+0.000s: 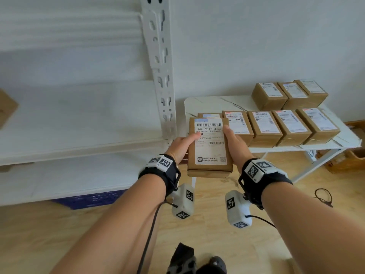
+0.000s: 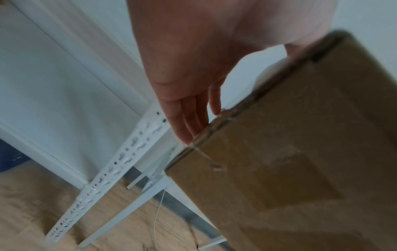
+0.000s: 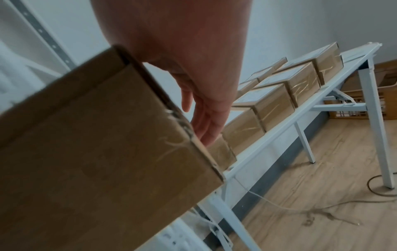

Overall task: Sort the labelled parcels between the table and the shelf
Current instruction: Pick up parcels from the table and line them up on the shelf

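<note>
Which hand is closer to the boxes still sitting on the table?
Right. The right hand holds the parcel on the side next to the table's front-row boxes; the left hand is on the shelf side.

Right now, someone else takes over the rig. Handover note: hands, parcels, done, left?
Left hand: holds the left side of the held parcel, thumb on its label.
Right hand: holds its right side, thumb on top.
The parcel is off the table, label up, between table and shelf.
On the table: a front row of labelled parcels and a back group of three.
Done: one parcel lifted. A brown corner at the shelf's far left edge may be a parcel; cannot tell.
Left: place this one, then sort the rest.
</note>
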`<action>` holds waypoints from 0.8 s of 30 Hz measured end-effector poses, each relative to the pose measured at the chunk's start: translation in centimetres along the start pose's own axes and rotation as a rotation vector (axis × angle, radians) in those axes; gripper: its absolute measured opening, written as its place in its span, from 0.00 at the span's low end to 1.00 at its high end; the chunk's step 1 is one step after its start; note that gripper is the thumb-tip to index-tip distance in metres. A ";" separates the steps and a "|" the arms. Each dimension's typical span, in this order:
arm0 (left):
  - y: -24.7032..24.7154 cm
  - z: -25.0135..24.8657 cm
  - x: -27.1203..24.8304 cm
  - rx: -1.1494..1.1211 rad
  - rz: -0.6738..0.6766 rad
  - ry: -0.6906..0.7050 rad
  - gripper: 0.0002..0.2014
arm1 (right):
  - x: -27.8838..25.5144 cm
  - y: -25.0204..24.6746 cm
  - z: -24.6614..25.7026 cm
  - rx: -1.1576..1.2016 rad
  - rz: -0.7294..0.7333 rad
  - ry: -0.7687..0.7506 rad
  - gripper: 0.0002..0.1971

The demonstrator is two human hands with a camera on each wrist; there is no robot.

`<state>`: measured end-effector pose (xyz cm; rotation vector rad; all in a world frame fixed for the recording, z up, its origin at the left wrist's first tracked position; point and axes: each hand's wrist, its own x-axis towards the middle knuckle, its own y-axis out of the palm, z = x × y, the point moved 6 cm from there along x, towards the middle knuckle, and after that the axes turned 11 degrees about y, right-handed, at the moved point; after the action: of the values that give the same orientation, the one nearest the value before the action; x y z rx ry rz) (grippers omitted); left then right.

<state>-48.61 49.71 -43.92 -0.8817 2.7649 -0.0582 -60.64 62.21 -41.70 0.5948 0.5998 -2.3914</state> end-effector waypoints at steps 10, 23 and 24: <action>-20.5 2.4 -13.2 0.079 -0.130 0.006 0.26 | -10.6 21.0 0.8 -0.006 0.141 -0.014 0.33; -46.2 -7.7 -29.4 0.025 -0.506 0.211 0.17 | -27.3 42.9 16.7 -0.165 0.482 -0.356 0.29; -47.7 -8.9 -30.3 0.032 -0.529 0.228 0.18 | -28.5 44.0 18.2 -0.181 0.493 -0.383 0.30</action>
<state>0.16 27.87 -23.57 -1.6630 2.6300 -0.3092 -16.91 33.13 -23.87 0.1670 0.4319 -1.8899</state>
